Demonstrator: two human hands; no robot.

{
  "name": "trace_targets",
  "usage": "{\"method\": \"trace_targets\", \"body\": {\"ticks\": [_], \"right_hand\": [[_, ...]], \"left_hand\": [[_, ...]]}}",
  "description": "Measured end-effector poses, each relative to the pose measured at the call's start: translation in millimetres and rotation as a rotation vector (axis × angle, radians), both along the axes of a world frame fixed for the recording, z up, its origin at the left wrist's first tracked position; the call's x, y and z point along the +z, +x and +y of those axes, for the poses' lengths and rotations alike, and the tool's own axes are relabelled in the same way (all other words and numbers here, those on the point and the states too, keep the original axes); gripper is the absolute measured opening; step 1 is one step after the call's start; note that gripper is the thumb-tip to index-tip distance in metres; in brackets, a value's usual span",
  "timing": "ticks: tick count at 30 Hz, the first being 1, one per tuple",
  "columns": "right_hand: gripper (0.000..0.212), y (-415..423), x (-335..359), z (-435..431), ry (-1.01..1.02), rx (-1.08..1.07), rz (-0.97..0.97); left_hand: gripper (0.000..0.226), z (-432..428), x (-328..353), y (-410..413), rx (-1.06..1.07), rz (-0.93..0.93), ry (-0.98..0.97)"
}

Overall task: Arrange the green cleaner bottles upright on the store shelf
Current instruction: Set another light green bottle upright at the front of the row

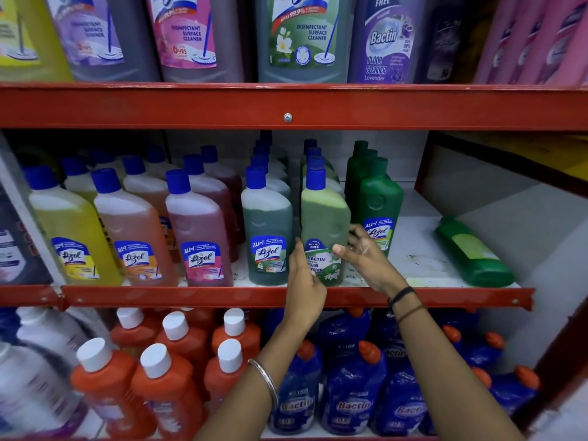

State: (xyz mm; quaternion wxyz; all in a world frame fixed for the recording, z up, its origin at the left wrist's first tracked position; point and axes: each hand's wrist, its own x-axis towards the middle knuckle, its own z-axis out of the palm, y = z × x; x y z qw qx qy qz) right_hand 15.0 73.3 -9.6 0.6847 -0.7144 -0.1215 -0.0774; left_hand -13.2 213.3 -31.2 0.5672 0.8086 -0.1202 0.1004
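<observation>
On the middle shelf [413, 259], both hands, left [304, 281] and right [366, 253], clasped the upright light-green Bactin bottle [323, 218] between spread fingers.

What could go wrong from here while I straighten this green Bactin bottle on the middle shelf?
1. Both hands, left and right, hold the Bactin bottle close between the grey-green Lizol bottle and the dark green Lizol bottle; a nudge could topple either.
2. The bottle stands near the shelf's front edge and might slip off.
3. A green bottle lies on its side at the right and may roll.
</observation>
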Motion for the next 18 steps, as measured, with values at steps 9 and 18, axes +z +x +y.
{"method": "trace_targets", "body": {"ticks": [9, 18], "right_hand": [[0.042, -13.1, 7.3, -19.9, -0.218, -0.138, -0.082], [0.026, -35.4, 19.2, -182.8, -0.452, -0.850, -0.020]], "left_hand": [[0.059, -17.7, -5.8, -24.7, 0.158, -0.354, 0.167], [0.032, -146.1, 21.8, 7.0, -0.238, -0.440, 0.165]]}}
